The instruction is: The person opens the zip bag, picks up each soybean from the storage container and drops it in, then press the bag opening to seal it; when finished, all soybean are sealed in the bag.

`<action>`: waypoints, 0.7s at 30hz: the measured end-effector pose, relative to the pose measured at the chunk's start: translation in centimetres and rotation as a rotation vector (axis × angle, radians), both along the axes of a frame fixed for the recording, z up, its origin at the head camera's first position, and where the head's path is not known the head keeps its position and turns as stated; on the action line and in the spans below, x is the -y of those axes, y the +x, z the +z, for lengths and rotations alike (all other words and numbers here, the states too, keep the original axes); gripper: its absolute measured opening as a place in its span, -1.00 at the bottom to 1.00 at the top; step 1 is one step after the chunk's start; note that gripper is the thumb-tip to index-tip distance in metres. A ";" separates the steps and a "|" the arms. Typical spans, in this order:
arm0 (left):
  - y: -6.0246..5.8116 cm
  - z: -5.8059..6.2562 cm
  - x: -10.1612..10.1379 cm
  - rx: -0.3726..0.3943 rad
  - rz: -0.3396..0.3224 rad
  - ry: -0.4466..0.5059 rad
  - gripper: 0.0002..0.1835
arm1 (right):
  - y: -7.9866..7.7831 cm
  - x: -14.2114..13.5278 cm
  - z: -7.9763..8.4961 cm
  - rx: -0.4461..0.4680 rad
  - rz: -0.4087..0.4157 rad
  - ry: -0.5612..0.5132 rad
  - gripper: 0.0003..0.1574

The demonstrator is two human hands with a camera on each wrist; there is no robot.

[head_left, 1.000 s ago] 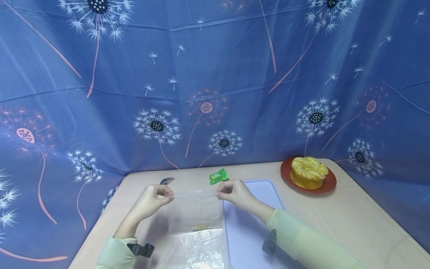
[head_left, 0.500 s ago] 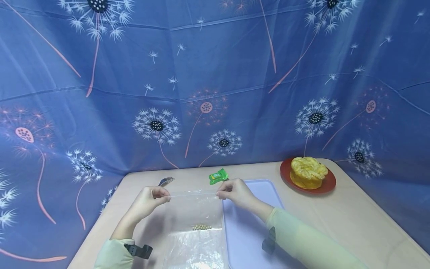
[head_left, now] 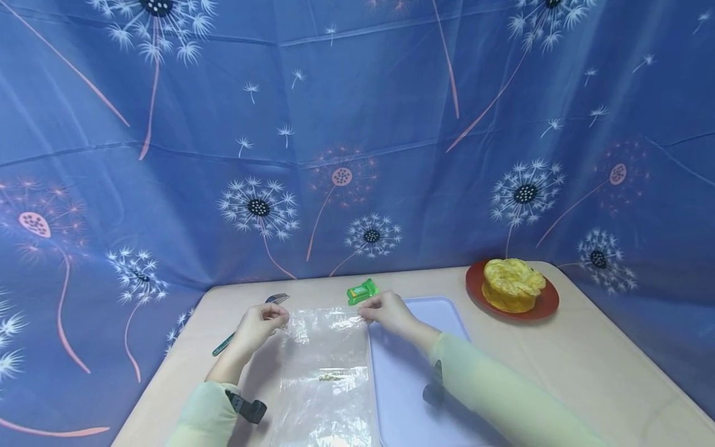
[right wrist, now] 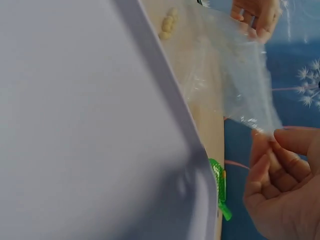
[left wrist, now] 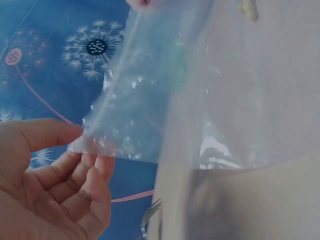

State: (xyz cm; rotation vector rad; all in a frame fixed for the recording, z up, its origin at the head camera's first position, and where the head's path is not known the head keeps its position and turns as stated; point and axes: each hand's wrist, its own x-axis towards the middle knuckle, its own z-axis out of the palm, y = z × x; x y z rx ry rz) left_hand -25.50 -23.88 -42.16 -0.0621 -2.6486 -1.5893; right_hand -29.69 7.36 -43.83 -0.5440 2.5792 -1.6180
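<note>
A clear plastic zip bag (head_left: 324,341) is stretched between both hands, its lower part lying toward the front of the table. My left hand (head_left: 258,326) pinches its top left corner between thumb and fingers, clearly seen in the left wrist view. At the opposite top corner, my right hand (head_left: 391,313) pinches the film the same way. Several small pale-yellow balls (head_left: 331,377) sit in a short row around the bag's middle; in the right wrist view these balls (right wrist: 168,24) look round and clustered.
A lavender tray (head_left: 413,379) lies right of the bag, under the right forearm. Behind the hands is a green wrapped packet (head_left: 362,292). A fork (head_left: 277,298) lies partly behind the left hand. A red plate (head_left: 550,304) at back right bears a yellow bread (head_left: 511,287).
Both hands have risen slightly, lifting the bag's top edge, and its film now shows more glare. The left hand has shifted a little right, uncovering the fork's green handle.
</note>
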 end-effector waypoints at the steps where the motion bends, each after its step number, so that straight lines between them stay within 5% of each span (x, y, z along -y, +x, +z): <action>1: -0.2 -0.2 -0.1 0.015 0.002 0.020 -0.83 | -0.1 0.1 -0.1 0.035 -0.009 -0.011 -0.81; 13: -0.6 -1.9 -0.3 0.171 0.040 0.141 -0.58 | 0.2 0.8 -0.7 0.356 -0.019 -0.238 -0.58; 21: -0.6 -2.6 -0.2 0.205 0.058 0.114 -0.56 | 1.0 0.8 -0.5 0.342 0.024 -0.264 -0.55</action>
